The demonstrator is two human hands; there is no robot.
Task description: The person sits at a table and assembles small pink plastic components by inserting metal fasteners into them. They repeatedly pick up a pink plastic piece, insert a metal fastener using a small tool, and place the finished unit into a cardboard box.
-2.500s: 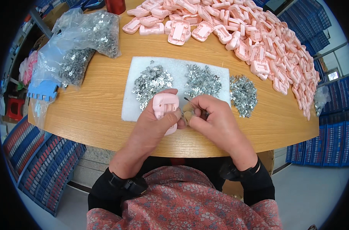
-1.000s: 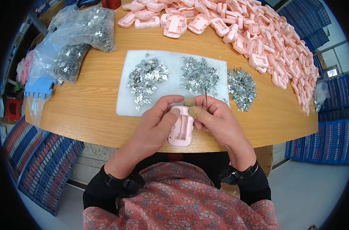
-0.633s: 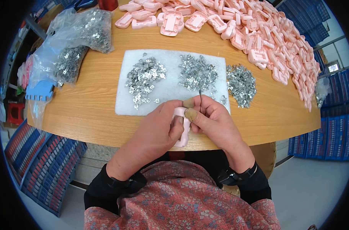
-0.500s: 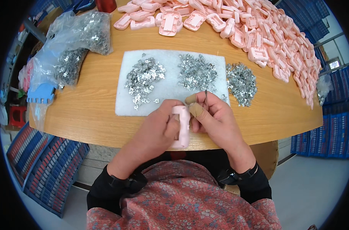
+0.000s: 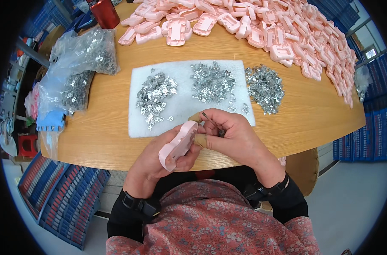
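Observation:
My left hand [image 5: 153,154] is closed round a pale pink plastic shell [image 5: 171,149], tilted with its hollow side toward my right hand. Tan finger covers sit on the thumb and forefinger of my right hand [image 5: 236,134], and their tips are at the shell's rim and inner side. A thin, dark metal tool [image 5: 213,121] is tucked in the right hand's fingers. Whether those fingertips pinch a small part cannot be seen. Beyond the hands, a white foam sheet [image 5: 183,104] bears two heaps of small silvery metal clips [image 5: 156,97].
Another heap of metal clips [image 5: 265,90] lies right of the foam. Many pink shells [image 5: 282,29] are piled along the far and right side of the wooden table [image 5: 100,131]. Plastic bags of clips [image 5: 98,51], a blue foam piece [image 5: 50,121] and a red bottle [image 5: 104,15] are left.
The shell has been turned from upright to a slant, its hollow side now facing right. My right thumb and forefinger have come left against it. The whole view has shifted slightly.

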